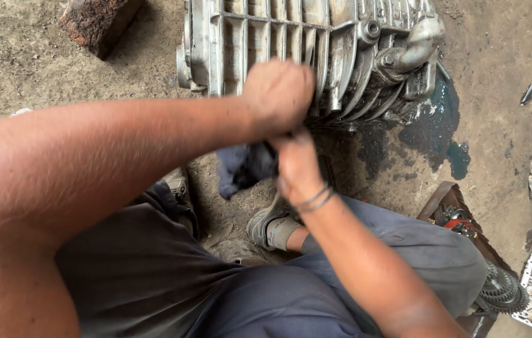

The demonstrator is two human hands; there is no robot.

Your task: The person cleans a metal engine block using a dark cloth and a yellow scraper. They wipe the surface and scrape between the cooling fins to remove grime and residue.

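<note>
- Dark blue cloth rag hangs bunched just below the ribbed grey metal engine casing.
- Left hand, fisted, and right hand both clutch it, apparently wringing or wiping.
- Dark oil puddle spreads right of the casing.

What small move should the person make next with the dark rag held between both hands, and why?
Probably press the dark rag onto the ribbed metal casing. Both the left hand and the right hand grip it just in front of the casing, and dark oil has pooled on the ground beside it.
</note>
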